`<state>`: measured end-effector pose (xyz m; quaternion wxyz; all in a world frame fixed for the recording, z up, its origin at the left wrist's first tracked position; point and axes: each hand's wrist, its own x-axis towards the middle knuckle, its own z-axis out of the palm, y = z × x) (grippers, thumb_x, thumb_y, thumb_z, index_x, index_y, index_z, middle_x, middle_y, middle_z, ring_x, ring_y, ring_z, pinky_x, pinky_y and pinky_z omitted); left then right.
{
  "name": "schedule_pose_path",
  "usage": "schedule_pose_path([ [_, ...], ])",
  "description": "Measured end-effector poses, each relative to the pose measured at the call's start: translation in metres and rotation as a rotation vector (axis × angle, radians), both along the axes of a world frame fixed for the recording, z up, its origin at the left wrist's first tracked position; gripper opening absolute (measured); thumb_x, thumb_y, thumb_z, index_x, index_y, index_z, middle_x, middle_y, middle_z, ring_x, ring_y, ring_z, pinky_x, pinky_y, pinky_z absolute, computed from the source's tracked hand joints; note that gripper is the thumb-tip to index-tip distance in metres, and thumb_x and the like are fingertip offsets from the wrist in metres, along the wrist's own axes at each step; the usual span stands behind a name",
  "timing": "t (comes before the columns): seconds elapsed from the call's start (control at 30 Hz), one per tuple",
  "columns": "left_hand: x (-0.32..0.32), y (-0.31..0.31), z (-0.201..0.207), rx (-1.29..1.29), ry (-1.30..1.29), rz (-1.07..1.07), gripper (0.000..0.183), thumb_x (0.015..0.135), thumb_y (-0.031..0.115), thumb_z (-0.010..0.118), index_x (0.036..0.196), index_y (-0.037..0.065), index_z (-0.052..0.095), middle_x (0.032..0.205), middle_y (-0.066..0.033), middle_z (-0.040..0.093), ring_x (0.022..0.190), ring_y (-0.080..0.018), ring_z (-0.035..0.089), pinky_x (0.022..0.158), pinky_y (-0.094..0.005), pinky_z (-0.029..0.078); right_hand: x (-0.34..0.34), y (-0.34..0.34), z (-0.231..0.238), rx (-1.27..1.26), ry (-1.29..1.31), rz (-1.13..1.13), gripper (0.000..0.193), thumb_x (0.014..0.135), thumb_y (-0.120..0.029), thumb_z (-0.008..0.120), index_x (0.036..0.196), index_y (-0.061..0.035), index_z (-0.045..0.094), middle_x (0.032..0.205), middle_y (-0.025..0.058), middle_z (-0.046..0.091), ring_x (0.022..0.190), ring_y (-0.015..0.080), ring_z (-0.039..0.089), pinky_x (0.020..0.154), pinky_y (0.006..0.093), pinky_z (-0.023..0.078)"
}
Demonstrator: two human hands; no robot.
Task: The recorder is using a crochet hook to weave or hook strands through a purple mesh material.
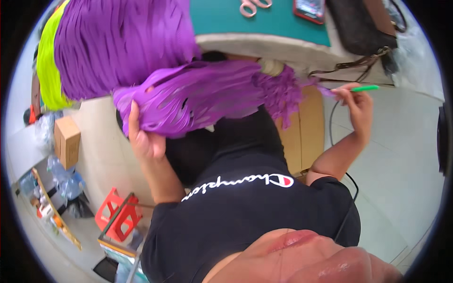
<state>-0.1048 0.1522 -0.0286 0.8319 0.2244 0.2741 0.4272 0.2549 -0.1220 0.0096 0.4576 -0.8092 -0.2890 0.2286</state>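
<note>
A long bundle of thin purple strips (207,96) lies across my lap, its right end loose and tangled. My left hand (148,141) grips the bundle's left end, one finger up over the strips and the others beneath. Out to the right, my right hand (356,101) is closed in a pinch. From it sticks a slim green rod-like tool (365,88), whose other end I cannot make out. A thin purple strand (324,89) stretches from the tangled end to those fingers. A pale band or roll (271,67) sits at the bundle's upper right.
Ahead, more purple strips (122,42) hang over the table beside yellow-green ones (49,61). The green table mat (259,28) carries scissors (255,6) and a phone (309,9). A dark bag (361,28) lies rightward. A carton (67,141) and red stool (118,217) stand left.
</note>
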Motion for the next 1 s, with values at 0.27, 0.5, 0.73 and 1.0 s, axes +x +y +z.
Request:
schedule_pose_path([
  [0.27, -0.003, -0.007, 0.000, -0.104, -0.085, -0.068, 0.043, 0.099, 0.031, 0.045, 0.132, 0.004, 0.043, 0.130, -0.0114, 0.052, 0.121, -0.0261, 0.049, 0.105, -0.0439, 0.038, -0.008, 0.024, 0.000, 0.075, -0.151, -0.009, 0.013, 0.088, -0.012, 0.064, 0.084, 0.0000, 0.060, 0.073, -0.0037, 0.053, 0.066, 0.0039, 0.046, 0.058, 0.0205, 0.035],
  [0.5, 0.004, -0.018, 0.005, 0.004, 0.212, -0.178, 0.042, 0.089, 0.007, 0.058, 0.128, 0.002, 0.045, 0.123, -0.0115, 0.055, 0.117, -0.0246, 0.052, 0.103, -0.0417, 0.039, 0.005, 0.070, -0.006, 0.427, -0.167, -0.059, 0.013, 0.093, -0.012, 0.057, 0.097, -0.0013, 0.063, 0.086, 0.0012, 0.063, 0.076, 0.0074, 0.055, 0.065, 0.0226, 0.044],
  [0.73, 0.036, -0.039, 0.029, 0.127, 0.005, -0.315, 0.040, 0.092, 0.012, 0.055, 0.128, -0.002, 0.045, 0.122, -0.0129, 0.056, 0.116, -0.0260, 0.053, 0.102, -0.0418, 0.038, 0.085, 0.146, 0.001, 0.428, -0.937, -0.185, 0.018, 0.095, -0.017, 0.054, 0.102, -0.0056, 0.066, 0.093, 0.0052, 0.067, 0.084, 0.0120, 0.062, 0.074, 0.0268, 0.047],
  [1.0, 0.051, -0.056, 0.030, 0.346, -0.101, -0.387, 0.046, 0.092, 0.015, 0.055, 0.131, -0.005, 0.044, 0.129, -0.0177, 0.051, 0.123, -0.0303, 0.047, 0.106, -0.0422, 0.032, 0.124, 0.195, -0.002, 0.362, -1.015, -0.091, 0.018, 0.093, -0.017, 0.048, 0.097, -0.0020, 0.058, 0.089, 0.0201, 0.059, 0.091, 0.0369, 0.058, 0.082, 0.0411, 0.045],
])
